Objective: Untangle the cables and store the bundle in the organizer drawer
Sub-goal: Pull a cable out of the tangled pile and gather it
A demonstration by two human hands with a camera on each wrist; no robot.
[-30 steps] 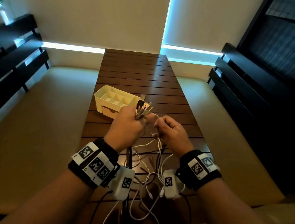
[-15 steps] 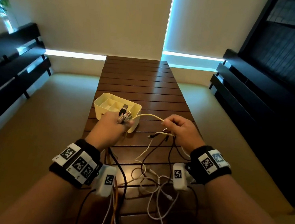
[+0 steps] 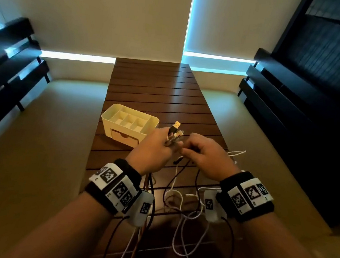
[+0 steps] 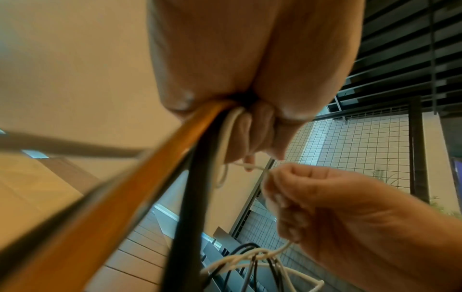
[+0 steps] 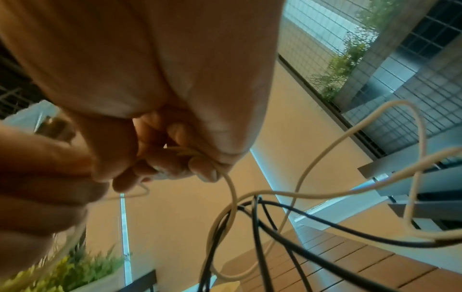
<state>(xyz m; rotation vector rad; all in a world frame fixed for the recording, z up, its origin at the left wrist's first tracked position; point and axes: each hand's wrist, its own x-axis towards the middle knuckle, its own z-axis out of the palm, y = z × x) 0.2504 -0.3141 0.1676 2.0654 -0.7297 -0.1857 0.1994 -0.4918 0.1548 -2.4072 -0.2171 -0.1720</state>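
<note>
Fingers of the left hand (image 3: 152, 148) clench a bunch of plugs (image 3: 174, 132); the right hand (image 3: 206, 155) pinches a white cable (image 5: 231, 189). Loose cables (image 3: 186, 205) dangle onto the table (image 3: 158, 89), organizer (image 3: 129, 126) just left.

Two hands, the left hand (image 3: 152, 148) and the right hand (image 3: 206, 156). One cream organizer (image 3: 110, 120) with one drawer (image 3: 124, 137). One tangle of white, black and orange cables (image 3: 179, 202); the cable count is unclear.
</note>
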